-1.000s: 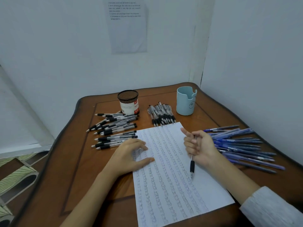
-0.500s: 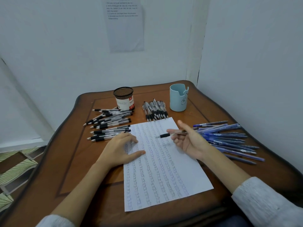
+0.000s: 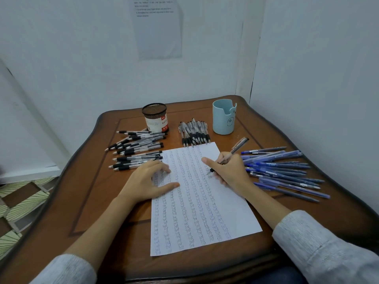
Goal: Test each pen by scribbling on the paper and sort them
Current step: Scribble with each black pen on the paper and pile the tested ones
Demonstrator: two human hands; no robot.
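Right hand [image 3: 229,171]: I pinch a clear black-gripped pen [image 3: 238,145], tip on the scribbled white paper [image 3: 205,212]. My left hand [image 3: 147,181] lies flat on it.

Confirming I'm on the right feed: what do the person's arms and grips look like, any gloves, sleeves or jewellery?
The left grip and right grip are bare hands: no gloves, rings or watch visible. Both arms wear a light grey knit top; the left sleeve and right sleeve have fine ribbing and stop short of the wrists, leaving the forearms uncovered.
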